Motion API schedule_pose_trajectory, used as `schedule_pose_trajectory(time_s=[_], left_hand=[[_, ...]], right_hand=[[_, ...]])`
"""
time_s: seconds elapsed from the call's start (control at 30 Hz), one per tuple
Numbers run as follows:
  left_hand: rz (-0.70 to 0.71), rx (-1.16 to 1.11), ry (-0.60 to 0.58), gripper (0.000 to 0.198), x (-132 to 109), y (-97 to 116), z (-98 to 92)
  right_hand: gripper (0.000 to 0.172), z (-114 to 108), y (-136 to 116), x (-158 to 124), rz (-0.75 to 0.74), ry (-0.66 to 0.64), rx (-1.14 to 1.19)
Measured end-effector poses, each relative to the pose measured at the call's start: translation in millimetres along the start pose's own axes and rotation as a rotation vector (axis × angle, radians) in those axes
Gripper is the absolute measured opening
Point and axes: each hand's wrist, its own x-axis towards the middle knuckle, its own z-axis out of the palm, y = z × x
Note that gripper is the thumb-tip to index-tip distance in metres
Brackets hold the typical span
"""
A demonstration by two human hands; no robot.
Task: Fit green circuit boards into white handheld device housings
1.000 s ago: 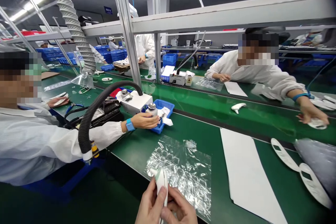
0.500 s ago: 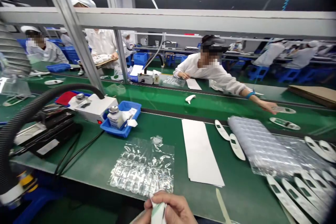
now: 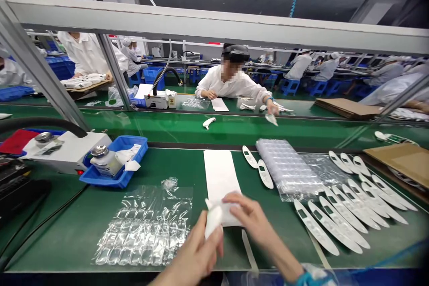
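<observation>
Standing well left of the white paper (image 3: 219, 170), a white box (image 3: 65, 152) is followed by a blue tray (image 3: 115, 182) in which a metal-topped bottle (image 3: 106, 164) is held. Nearer the bench edge, also left of the paper, a clear plastic sheet of square pockets (image 3: 144, 237) is laid flat. At the paper's near end, a smooth white piece (image 3: 214, 221) is gripped by the left hand (image 3: 201, 248), its fingers closed around it. Just right of this, the right hand (image 3: 253, 219) is held half open, fingers bent over a thin white wrap (image 3: 227, 208); whether the wrap is pinched cannot be told through the blur. The step in hand is judged to be two-handed handling of piece and wrap; a steady left grip and light right fingertips seem called for. Right of the paper, two oval panels (image 3: 265, 175) are set beside a bubbled plastic pack (image 3: 286, 165), and farther right similar panels (image 3: 346, 211) are spread in rows.
</observation>
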Motion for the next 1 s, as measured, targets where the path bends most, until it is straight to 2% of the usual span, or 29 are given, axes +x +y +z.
schedule_pose_trajectory(time_s=[0.03,0.07,0.13,0.2,0.27,0.43,0.53,0.63,0.7,0.83,0.9,1.0], left_hand=[[0.073,0.001,-0.022,0.059,13.1,11.4,2.1],[0.12,-0.021,0.027,0.051,26.9,20.5,3.9],[0.136,-0.033,0.08,0.049,53.8,29.7,7.2],[0.137,-0.014,0.129,0.051,75.7,27.8,9.5],[0.135,0.018,0.162,0.053,89.9,19.4,10.4],[0.153,0.039,0.17,0.055,97.8,2.2,9.3],[0.156,0.011,0.183,0.054,94.6,3.4,8.9],[0.154,-0.042,0.173,0.053,87.0,12.4,7.9],[0.145,-0.093,0.142,0.056,78.3,20.2,6.7],[0.106,-0.254,0.099,0.062,55.5,27.9,6.5],[0.071,-0.343,0.12,0.06,45.2,25.5,7.6],[0.056,-0.394,0.173,0.062,34.9,17.8,8.1]], right_hand=[[0.027,-19.2,6.8,8.6,-0.022,0.051,-0.176],[0.023,-35.1,14.0,15.6,-0.017,0.067,-0.248],[0.015,-55.0,27.4,24.1,0.004,0.064,-0.332],[0.009,-59.9,36.6,26.7,0.026,0.044,-0.37],[0.005,-55.6,40.8,26.9,0.045,0.039,-0.407],[0.012,-45.3,45.7,31.3,0.08,0.085,-0.437],[0.017,-50.3,45.7,31.2,0.064,0.128,-0.368],[0.024,-51.4,27.4,22.1,0.044,0.184,-0.281],[0.027,-41.5,3.1,12.2,0.024,0.164,-0.217],[0.025,1.3,-45.2,-1.1,-0.042,-0.052,-0.045],[0.023,22.7,-55.2,0.6,-0.064,-0.103,0.008],[0.022,42.3,-53.2,9.9,-0.096,-0.026,-0.075]])
